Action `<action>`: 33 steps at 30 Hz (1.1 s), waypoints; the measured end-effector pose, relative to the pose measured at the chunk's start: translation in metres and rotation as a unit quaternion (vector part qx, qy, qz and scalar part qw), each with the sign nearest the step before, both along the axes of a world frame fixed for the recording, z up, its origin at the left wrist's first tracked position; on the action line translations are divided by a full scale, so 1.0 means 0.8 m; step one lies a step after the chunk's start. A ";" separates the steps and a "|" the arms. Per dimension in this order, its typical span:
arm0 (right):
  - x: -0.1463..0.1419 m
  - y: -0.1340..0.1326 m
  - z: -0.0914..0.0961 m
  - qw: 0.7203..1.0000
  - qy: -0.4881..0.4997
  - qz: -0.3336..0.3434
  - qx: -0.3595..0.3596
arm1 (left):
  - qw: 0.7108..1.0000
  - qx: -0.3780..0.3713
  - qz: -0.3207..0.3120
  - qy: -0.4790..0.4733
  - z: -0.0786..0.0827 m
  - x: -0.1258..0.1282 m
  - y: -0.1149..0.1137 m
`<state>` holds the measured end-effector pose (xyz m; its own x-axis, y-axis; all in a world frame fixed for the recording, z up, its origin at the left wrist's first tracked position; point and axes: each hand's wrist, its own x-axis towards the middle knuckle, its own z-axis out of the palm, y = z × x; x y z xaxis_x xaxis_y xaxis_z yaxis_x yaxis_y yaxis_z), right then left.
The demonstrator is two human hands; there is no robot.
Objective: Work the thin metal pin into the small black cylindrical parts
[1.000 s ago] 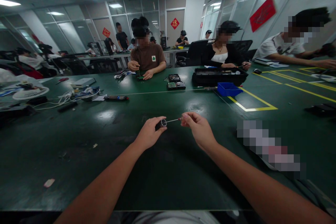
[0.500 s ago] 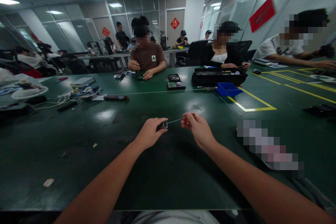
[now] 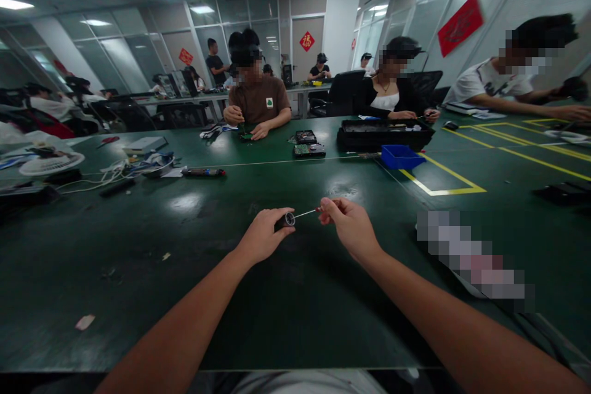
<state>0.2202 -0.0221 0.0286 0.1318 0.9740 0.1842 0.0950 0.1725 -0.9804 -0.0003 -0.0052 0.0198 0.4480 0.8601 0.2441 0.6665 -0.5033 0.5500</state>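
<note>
My left hand (image 3: 264, 235) is closed around a short dark cylinder (image 3: 289, 219), whose round open end has a silvery rim and faces right. Between the fingers of my right hand (image 3: 348, 225) is a thin screwdriver (image 3: 305, 213); a spot of red shows at its grip, and most of the handle is hidden. Its slim metal shaft points left, and the tip meets the rim or opening of the cylinder. I cannot tell how far inside it reaches. Both hands are above the green table (image 3: 184, 295).
Opposite me a person (image 3: 260, 100) works on a small green board. Hard drives (image 3: 309, 151), a black tray (image 3: 385, 135) and a blue bin (image 3: 403, 157) stand farther back. An electric screwdriver (image 3: 204, 172) lies left of them. A blurred-out object (image 3: 471, 258) lies right of my arm.
Both hands stay nearly in place. The fingers of my right hand have shifted slightly on the screwdriver, and its red part now shows more clearly.
</note>
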 end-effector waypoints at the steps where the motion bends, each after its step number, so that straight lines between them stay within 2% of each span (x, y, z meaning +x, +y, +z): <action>1: 0.000 0.001 -0.001 1.000 0.017 0.004 -0.007 | 1.000 0.000 0.000 -0.002 0.000 0.000 0.000; 5: -0.001 0.003 -0.004 0.997 0.074 0.012 -0.031 | 1.000 0.001 -0.002 -0.008 0.000 0.000 0.001; 15: -0.004 0.004 -0.007 0.988 0.130 -0.008 -0.077 | 1.000 0.010 -0.013 -0.021 -0.003 -0.001 0.000; 20: -0.003 0.007 -0.010 0.981 0.164 0.005 -0.102 | 1.000 0.003 -0.011 -0.017 -0.003 -0.001 0.000; 29: -0.004 0.006 -0.008 0.984 0.154 -0.002 -0.085 | 1.000 -0.004 -0.013 -0.016 -0.003 0.000 -0.001; 33: -0.001 0.002 -0.005 0.996 0.070 -0.008 -0.062 | 1.000 0.001 -0.015 -0.012 -0.003 -0.002 -0.001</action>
<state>0.2193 -0.0202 0.0250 0.1626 0.9858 0.0414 -0.0425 0.0490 -0.9979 -0.0017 -0.0061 0.0170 0.4672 0.8463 0.2560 0.6382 -0.5232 0.5648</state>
